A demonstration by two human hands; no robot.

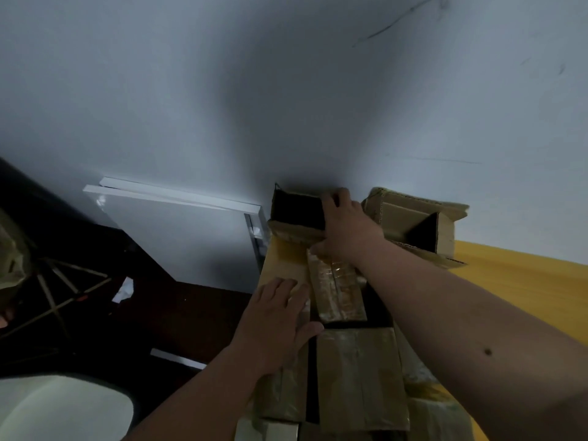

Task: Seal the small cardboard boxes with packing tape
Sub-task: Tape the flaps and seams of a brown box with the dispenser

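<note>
Several small cardboard boxes lie in rows at the left end of a yellow table [525, 275]. A taped box [342, 291] sits in the middle, another taped box [359, 377] nearer me. My left hand [280, 319] rests flat, fingers straight, on a box at the table's left edge. My right hand [345, 227] reaches to the far side and grips the edge of an open, dark-mouthed box [297, 210] by the wall, thumb down near the taped box. No tape roll is in view.
An untaped box with raised flaps [416, 224] stands at the back right against the pale wall. A white board [178, 230] leans on the wall left of the table. Dark floor, a chair base [57, 300] and a pale seat [63, 409] are on the left.
</note>
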